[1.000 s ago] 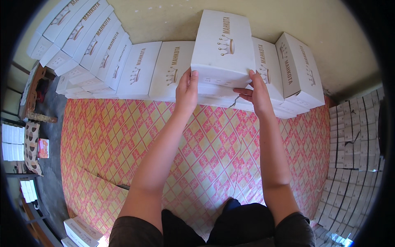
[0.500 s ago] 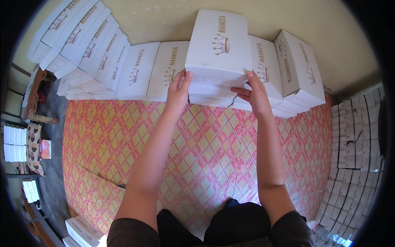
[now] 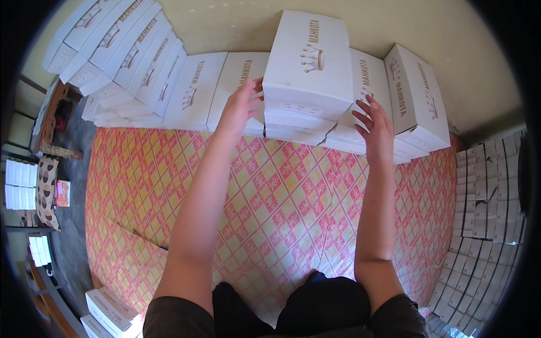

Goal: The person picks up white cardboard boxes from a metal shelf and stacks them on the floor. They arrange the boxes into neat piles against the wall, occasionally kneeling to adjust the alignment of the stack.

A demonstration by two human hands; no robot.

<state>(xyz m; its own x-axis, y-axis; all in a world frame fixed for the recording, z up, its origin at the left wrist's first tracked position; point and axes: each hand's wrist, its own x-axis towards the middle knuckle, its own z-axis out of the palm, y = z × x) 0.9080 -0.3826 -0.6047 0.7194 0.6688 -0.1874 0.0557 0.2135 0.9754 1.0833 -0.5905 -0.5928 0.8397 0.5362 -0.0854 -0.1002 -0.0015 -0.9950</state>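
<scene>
A white cardboard box (image 3: 298, 73) with a gold crown print sits on top of the row of boxes along the wall, raised above its neighbours. My left hand (image 3: 240, 109) is beside its left edge, fingers spread. My right hand (image 3: 376, 125) is off its right side with fingers apart, in front of a neighbouring white box (image 3: 366, 70). Neither hand holds anything. Another white box (image 3: 234, 84) lies just behind my left hand. Farther right, a box (image 3: 420, 93) rests on the row, turned differently from the others.
Overlapping white boxes (image 3: 112, 50) are stacked at the far left. A red and yellow diamond-patterned mat (image 3: 270, 219) covers the floor. Strapped stacks of small boxes (image 3: 487, 191) line the right side. More white boxes (image 3: 110, 310) are at the lower left, near a patterned cushion (image 3: 47, 188).
Both hands have let go of the raised box and moved apart from its sides, the right one farther out. The box now rests on the stack; the view has shifted slightly.
</scene>
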